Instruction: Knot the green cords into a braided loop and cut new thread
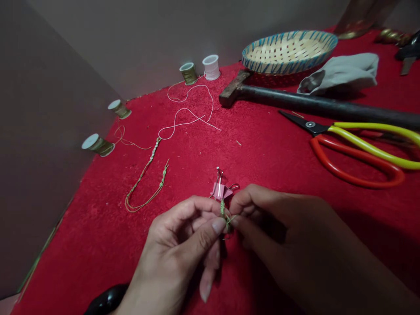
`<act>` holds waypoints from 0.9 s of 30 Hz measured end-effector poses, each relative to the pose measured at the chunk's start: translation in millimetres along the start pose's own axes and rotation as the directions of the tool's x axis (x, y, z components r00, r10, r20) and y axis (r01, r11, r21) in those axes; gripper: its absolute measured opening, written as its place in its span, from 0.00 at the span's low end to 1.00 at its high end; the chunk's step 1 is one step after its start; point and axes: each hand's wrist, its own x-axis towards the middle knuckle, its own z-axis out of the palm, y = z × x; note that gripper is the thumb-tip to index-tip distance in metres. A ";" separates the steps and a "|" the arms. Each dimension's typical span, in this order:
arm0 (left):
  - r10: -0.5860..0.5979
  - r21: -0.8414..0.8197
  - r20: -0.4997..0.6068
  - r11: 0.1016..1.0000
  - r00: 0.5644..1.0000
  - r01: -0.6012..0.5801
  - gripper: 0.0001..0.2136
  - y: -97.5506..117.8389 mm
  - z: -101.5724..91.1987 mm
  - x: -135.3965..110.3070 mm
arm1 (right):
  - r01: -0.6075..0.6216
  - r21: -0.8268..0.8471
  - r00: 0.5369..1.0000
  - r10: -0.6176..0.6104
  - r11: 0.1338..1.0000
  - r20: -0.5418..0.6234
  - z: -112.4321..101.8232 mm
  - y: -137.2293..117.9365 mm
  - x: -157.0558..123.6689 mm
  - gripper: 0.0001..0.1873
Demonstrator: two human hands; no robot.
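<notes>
A short green knotted cord (222, 207) runs down from a pink binder clip (219, 190) on the red cloth. My left hand (183, 245) pinches the cord between thumb and forefinger, its other fingers curled below. On the other side, my right hand (272, 227) closes thumb and forefinger on the thin loose cord ends beside the knot. The fingertips of both hands are close together, partly hiding the knot. Left of them lies a thin braided cord (144, 168), curved in a U, with a white thread (183, 111) at its upper end.
Green thread spools (98, 145) and a white spool (211, 68) stand along the wall. To the right are scissors (357, 153) with red and yellow handles, a hammer (295, 98), a woven basket (290, 50) and a grey cloth (344, 72). A black object (108, 299) sits by my left wrist.
</notes>
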 end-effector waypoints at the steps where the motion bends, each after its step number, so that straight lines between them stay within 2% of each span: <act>1: 0.007 -0.005 0.005 1.000 1.000 -0.007 0.02 -0.4 -0.1 -0.3 | -0.006 0.010 1.000 0.006 1.000 0.013 0.2 -0.2 -0.1 0.12; 6: 0.015 0.015 0.039 1.000 0.999 -0.016 0.02 -3.5 -1.4 0.6 | -0.024 0.020 0.998 0.023 1.000 0.062 1.3 -0.7 0.0 0.15; 14: 0.029 0.048 0.023 0.998 0.999 -0.030 0.05 -2.0 -0.7 1.8 | 0.100 0.003 0.995 -0.100 0.995 -0.031 1.2 3.6 -3.1 0.14; 17: 0.006 0.046 -0.008 0.999 1.000 -0.006 0.07 -0.7 2.3 0.2 | 0.088 0.090 0.996 -0.085 0.992 -0.040 0.4 0.9 -3.0 0.14; 19: 0.004 0.066 -0.067 0.998 0.998 0.001 0.10 0.1 5.1 -2.0 | 0.074 0.158 0.997 -0.072 0.985 -0.024 0.0 -1.6 -3.1 0.15; 22: 0.070 0.141 -0.153 0.989 0.986 -0.048 0.11 1.0 7.6 -5.0 | -0.018 0.204 1.000 0.020 0.979 -0.009 -0.6 -3.2 -4.7 0.16; 24: 0.124 0.206 -0.156 0.974 0.980 -0.091 0.09 1.1 7.1 -5.9 | -0.085 0.231 0.996 0.090 0.969 -0.010 -0.8 -3.2 -6.3 0.16; 27: 0.188 0.309 -0.129 0.941 0.974 -0.141 0.06 0.0 4.3 -6.8 | -0.098 0.285 0.995 0.101 0.953 0.004 -1.6 -5.0 -7.7 0.17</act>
